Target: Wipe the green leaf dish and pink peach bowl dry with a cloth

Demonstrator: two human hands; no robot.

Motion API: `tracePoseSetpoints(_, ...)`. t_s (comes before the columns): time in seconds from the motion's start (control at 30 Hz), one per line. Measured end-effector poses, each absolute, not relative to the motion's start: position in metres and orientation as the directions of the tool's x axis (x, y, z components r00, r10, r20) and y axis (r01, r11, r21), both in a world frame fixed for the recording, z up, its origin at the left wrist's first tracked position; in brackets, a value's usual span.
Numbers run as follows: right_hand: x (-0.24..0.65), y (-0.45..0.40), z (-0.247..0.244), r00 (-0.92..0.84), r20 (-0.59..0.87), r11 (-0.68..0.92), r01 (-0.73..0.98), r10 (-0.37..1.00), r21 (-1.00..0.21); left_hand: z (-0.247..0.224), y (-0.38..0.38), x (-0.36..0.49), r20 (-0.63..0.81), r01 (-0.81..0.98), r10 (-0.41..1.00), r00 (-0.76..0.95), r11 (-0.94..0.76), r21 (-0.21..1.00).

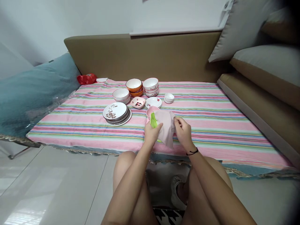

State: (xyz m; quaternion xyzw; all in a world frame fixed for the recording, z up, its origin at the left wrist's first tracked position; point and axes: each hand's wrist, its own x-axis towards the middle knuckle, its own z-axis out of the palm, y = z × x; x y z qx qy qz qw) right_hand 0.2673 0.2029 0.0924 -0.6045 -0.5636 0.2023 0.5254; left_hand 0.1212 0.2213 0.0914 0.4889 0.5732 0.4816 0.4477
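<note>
My left hand (152, 132) is closed on a bright green dish (153, 120), its thumb over a pale pink cloth (166, 126). The cloth covers most of the dish, so its full shape is hidden. With fingers pinched, my right hand (182, 129) holds the cloth's right edge. Just behind the cloth sit pink bowls (152, 110), partly hidden. A square pink dish with a picture (138, 102) and white flowered plates (153, 102) lie beyond them.
Stacked plates (114, 111) stand at the left, near white bowls (121, 94), orange bowls (134, 85), patterned white bowls (150, 85) and small white dishes (169, 97). A red bag (87, 78) lies back left. Cushions (269, 68) are piled right. Striped cloth (222, 125) covers the seat.
</note>
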Motion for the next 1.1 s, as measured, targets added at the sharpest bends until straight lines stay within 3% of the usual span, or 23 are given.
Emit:
tracePoseSetpoints(0.1, 0.267, 0.202, 0.094, 0.403, 0.457, 0.252, 0.465, 0.793, -0.848, 0.088, 0.223, 0.12, -0.004, 0.156, 0.991, -0.135, 0.025, 0.988)
tracePoseSetpoints(0.3, 0.257, 0.2, 0.097, 0.186, 0.579, 0.408, 0.543, 0.794, -0.734, 0.09, 0.217, 0.124, 0.058, 0.177, 0.998, 0.021, -0.06, 0.982)
tracePoseSetpoints(0.47, 0.261, 0.206, 0.093, 0.246, 0.488, 0.29, 0.558, 0.837, -0.778, 0.09, 0.211, 0.128, 0.108, 0.189, 0.975, 0.192, -0.144, 0.971)
tracePoseSetpoints(0.63, 0.269, 0.206, 0.092, 0.344, 0.344, 0.053, 0.637, 0.874, -0.769, 0.092, 0.211, 0.13, 0.119, 0.173, 0.982, 0.145, -0.144, 0.974)
tracePoseSetpoints(0.83, 0.266, 0.207, 0.091, 0.263, 0.369, 0.142, 0.612, 0.891, -0.778, 0.096, 0.214, 0.133, 0.018, 0.015, 0.999, 0.038, -0.019, 1.0)
tracePoseSetpoints(1.0, 0.267, 0.209, 0.091, 0.209, 0.446, 0.276, 0.543, 0.87, -0.793, 0.096, 0.212, 0.129, 0.022, 0.154, 0.998, 0.062, -0.031, 0.988)
tracePoseSetpoints(1.1, 0.271, 0.208, 0.093, 0.244, 0.411, 0.22, 0.558, 0.878, -0.8, 0.097, 0.211, 0.126, 0.049, 0.228, 0.994, 0.095, -0.069, 0.971)
